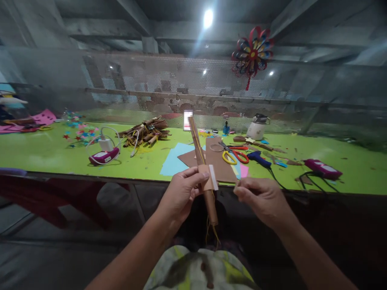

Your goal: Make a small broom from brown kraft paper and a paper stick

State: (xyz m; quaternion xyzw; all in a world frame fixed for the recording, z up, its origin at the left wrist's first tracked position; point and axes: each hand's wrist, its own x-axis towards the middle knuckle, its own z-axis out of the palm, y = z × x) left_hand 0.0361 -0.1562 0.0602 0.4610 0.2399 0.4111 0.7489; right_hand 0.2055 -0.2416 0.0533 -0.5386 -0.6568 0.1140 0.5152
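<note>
My left hand [186,191] is closed around a rolled brown paper tube [211,207], which tilts upward and away over the table edge. Yellow string [215,233] runs along the tube and dangles from its lower end. Round the tube's middle lies a tan paper band [206,181], pressed by my left thumb. A white strip [213,177] stands along the band's right edge. To the right, my right hand [260,197] is pinched shut, apart from the tube; what its fingertips hold, if anything, is too small to make out.
On the green table [145,163] lie brown card [219,157], light blue paper [172,157], scissors [232,155] and a blue glue gun [260,159]. Purple power strips [104,156] sit at both sides. A pile of brown paper rolls [148,131] lies behind. A jug [258,127] stands at back right.
</note>
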